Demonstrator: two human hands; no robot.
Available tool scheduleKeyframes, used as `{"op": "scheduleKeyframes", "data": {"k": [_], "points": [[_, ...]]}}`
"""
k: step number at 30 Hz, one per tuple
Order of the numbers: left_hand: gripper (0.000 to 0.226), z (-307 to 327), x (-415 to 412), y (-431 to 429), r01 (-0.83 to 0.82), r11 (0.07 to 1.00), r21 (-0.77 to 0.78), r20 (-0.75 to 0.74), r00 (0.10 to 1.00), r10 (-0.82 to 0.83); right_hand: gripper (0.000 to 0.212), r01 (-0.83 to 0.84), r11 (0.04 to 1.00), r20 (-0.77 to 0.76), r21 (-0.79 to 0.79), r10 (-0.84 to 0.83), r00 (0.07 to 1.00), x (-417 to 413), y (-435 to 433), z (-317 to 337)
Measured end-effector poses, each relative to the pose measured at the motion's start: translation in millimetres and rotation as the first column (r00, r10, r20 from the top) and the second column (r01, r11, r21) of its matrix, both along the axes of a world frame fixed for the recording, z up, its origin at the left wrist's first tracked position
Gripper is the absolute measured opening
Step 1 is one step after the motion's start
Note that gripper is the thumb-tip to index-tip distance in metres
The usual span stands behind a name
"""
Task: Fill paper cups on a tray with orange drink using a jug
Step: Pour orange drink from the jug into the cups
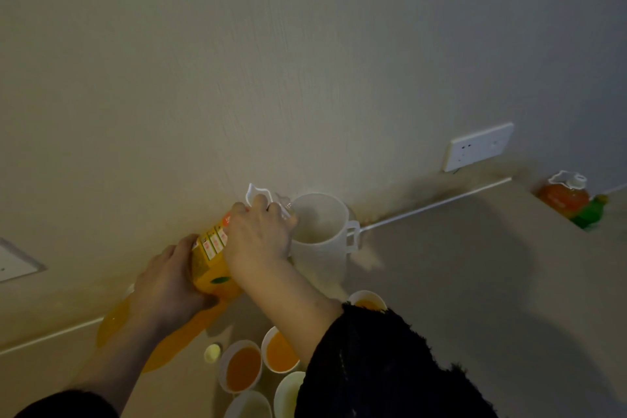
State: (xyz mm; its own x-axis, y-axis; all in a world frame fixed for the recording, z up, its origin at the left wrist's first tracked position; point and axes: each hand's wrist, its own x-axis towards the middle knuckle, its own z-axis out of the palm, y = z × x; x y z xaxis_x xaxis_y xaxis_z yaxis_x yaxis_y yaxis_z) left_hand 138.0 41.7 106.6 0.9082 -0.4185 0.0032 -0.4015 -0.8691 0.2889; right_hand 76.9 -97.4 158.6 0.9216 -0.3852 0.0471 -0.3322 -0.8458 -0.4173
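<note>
1. 2 hands on 1 big bottle (pixel 210 265) of orange drink, tilted, neck up toward the jug (pixel 319 248), base low at the left.
2. Round the bottle's labelled middle, from the left: left hand (pixel 166 282), fingers curled on it.
3. At the neck end: right hand (pixel 258 237), fingers wrapped over the top and gripping, just below the white carry loop (pixel 258 193).
4. Clear bottle mouth right at the jug's left rim; flow of drink not possible to tell.
5. Jug white, upright on the tabletop (pixel 458 265), close to the wall, handle to the right, inside pale.
6. Nearer the camera than the jug: 5 cups (pixel 242 370) in a cluster. 3 with orange drink, 2 at the bottom edge white inside. Surface under them too dark to make out.
7. Dark fuzzy sleeve (pixel 390 366) on the right arm, covering part of the cluster.
8. Small yellow cap (pixel 213 353) on the tabletop, just left of the cups.
9. Far right, past the tabletop's edge: 1 more bottle of orange drink with a white cap, and something green touching it.
10. On the wall: 1 white socket (pixel 478 146) right of the jug, 1 more at the left edge.
</note>
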Motion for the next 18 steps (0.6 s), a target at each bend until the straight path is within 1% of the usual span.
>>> {"op": "scheduleKeyframes", "data": {"k": [4, 8, 14, 18], "points": [[0.113, 3.9, -3.4, -4.6, -0.007, 0.997, 0.071, 0.000, 1.000, 0.008, 0.037, 0.016, 0.998, 0.007, 0.060, -0.016, 1.000, -1.9, -4.3, -5.3], [0.113, 5.9, -5.2, -8.2, -0.013, 0.994, 0.104, -0.009, 1.000, 0.014, 0.034, 0.002, 0.993, 0.010, 0.120, -0.004, 1.000, -2.9, -8.2, -8.4], [0.115, 10.2, -7.3, -11.7, -0.029, 0.984, 0.174, -0.014, 0.999, 0.032, 0.035, -0.019, 0.990, 0.004, 0.136, 0.018, 1.000, -4.4, -13.6, -11.7], [0.115, 10.6, -8.3, -12.3, -0.039, 0.982, 0.187, -0.025, 0.999, 0.045, 0.036, -0.025, 0.991, -0.001, 0.133, 0.025, 1.000, -2.9, -14.8, -14.8]]}}
